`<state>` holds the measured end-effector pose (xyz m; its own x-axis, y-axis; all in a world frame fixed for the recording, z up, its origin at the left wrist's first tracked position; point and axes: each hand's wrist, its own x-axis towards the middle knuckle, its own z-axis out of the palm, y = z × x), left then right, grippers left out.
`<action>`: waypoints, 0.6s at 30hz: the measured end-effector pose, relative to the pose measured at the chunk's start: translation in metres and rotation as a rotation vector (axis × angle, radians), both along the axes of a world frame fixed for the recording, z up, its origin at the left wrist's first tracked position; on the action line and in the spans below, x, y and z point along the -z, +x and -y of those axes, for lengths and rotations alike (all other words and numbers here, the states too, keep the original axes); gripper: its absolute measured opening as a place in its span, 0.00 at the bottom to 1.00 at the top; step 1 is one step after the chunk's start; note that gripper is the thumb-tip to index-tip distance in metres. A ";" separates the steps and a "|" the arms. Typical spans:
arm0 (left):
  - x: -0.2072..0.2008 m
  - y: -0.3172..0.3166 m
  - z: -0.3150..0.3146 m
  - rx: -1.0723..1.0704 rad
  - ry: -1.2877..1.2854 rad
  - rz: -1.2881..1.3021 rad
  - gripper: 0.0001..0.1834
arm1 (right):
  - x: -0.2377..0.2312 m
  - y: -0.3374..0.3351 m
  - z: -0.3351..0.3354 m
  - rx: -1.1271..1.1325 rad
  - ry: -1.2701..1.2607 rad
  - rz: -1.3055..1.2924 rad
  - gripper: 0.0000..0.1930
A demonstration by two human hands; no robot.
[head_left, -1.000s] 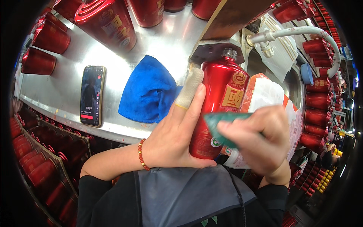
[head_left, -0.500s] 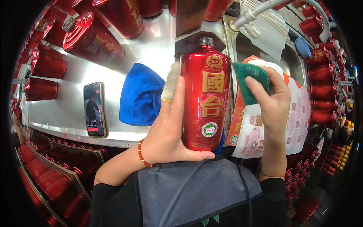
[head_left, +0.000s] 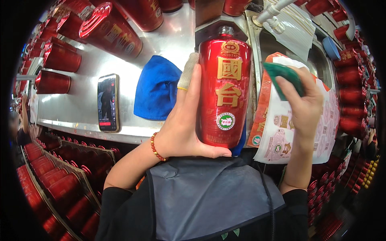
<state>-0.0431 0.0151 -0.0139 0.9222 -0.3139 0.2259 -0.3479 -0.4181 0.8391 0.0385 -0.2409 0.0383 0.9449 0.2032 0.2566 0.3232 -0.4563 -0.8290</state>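
Observation:
A red glossy bottle [head_left: 225, 94] with raised gold characters and a round green-and-white sticker lies in front of me, its bare threaded neck pointing away. My left hand [head_left: 181, 128] steadies it, fingers along its left side and thumb across its base. One finger wears a beige finger cot [head_left: 188, 72]. Off to the bottle's right, apart from it, my right hand [head_left: 307, 96] pinches a flat green scraper [head_left: 284, 76]. Beneath that hand lie printed sticker sheets [head_left: 277, 136], white and pink, with an orange-red sheet [head_left: 260, 108] at their left edge.
A blue cloth [head_left: 156, 89] and a phone [head_left: 108, 102] with a lit screen lie on the metal worktop [head_left: 76, 110]. Several red bottles [head_left: 114, 34] stand at the far left. At the far right are a sink [head_left: 267, 46], a tap [head_left: 267, 16] and a blue bowl [head_left: 331, 49]. Crates of bottles [head_left: 56, 176] sit lower left.
My right hand has moved right with the scraper, away from the bottle and over the sheets. The whole view has shifted slightly; my left hand keeps its hold on the bottle.

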 end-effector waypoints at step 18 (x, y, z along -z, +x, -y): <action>0.000 -0.007 0.015 -0.132 -0.037 0.077 0.81 | -0.042 -0.060 -0.030 -0.510 -0.486 0.458 0.18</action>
<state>-0.0503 -0.0002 -0.0138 0.9344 -0.1814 0.3066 -0.3558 -0.4334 0.8280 -0.0210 -0.2109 0.0806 0.5308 0.7642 0.3665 0.8436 -0.4352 -0.3144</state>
